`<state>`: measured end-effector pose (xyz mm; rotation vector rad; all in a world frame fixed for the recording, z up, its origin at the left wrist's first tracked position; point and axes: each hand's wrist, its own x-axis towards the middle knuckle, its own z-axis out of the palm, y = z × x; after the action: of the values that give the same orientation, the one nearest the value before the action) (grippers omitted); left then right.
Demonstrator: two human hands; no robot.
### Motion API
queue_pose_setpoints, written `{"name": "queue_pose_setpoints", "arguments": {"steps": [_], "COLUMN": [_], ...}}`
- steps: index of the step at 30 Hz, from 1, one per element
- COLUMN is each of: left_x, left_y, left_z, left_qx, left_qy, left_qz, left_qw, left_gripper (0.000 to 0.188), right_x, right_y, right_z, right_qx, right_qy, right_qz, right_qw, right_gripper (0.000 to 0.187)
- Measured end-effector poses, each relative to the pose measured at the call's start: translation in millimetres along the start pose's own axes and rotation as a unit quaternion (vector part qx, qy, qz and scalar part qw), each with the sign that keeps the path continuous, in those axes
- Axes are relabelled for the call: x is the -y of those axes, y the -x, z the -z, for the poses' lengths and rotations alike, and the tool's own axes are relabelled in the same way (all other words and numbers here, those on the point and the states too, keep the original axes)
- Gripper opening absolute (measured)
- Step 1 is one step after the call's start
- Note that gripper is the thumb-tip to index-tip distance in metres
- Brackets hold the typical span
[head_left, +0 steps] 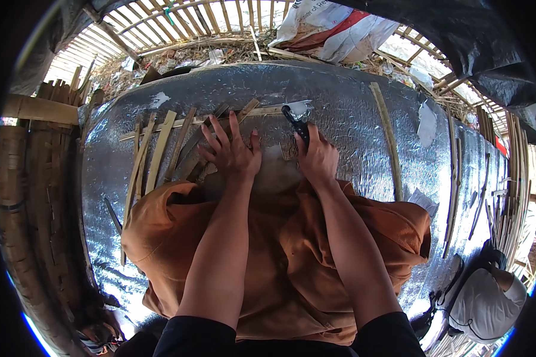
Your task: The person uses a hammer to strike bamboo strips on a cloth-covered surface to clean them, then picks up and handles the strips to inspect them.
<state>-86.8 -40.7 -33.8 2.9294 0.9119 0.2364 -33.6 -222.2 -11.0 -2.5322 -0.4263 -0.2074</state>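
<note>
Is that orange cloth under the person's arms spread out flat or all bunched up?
Bunched up. The orange cloth lies in thick folds and humps over the silver sheet, with its edges curled, beneath the left hand and right hand.

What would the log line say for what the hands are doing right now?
left hand: spread flat on bamboo strips | right hand: gripping black-handled tool | surface: silver foil sheet | lap: orange cloth

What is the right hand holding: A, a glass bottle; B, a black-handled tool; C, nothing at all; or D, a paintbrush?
B: the right hand is closed around a black-handled tool pointing away over the silver sheet, while the left hand lies spread on the bamboo strips.
</note>
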Motion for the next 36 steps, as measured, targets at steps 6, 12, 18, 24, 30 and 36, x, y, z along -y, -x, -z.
{"name": "queue_pose_setpoints", "arguments": {"steps": [6,12,18,24,30,36], "left_x": [1.9,-1.0,-0.8,-0.1,-0.4,-1.4], "left_y": [0.1,1.4,2.3,1.0,1.2,0.9], "left_z": [-3.5,-0.2,-0.3,2.3,2.0,0.9], "left_qx": [-0.024,-0.05,-0.057,-0.052,-0.062,-0.064], "left_qy": [0.017,0.018,0.033,0.045,0.044,0.049], "left_qz": [-0.001,-0.01,-0.009,-0.003,-0.008,-0.007], "left_qw": [1.0,0.999,0.998,0.998,0.997,0.997], "left_gripper": [0.073,0.072,0.072,0.07,0.071,0.072], "right_x": [4.3,4.4,17.8,17.2,18.4,12.0], "right_y": [-1.7,-0.5,-2.5,-2.3,-2.6,-0.2], "right_z": [-1.2,1.9,0.2,-9.8,-8.2,-10.9], "right_qx": [0.014,0.017,0.06,0.054,0.01,-0.008], "right_qy": [0.006,0.004,0.004,0.018,0.029,0.062], "right_qz": [-0.034,0.017,0.004,0.01,0.021,0.056], "right_qw": [0.999,1.0,0.998,0.998,0.999,0.996], "right_gripper": [0.032,0.034,0.033,0.032,0.033,0.034]}}
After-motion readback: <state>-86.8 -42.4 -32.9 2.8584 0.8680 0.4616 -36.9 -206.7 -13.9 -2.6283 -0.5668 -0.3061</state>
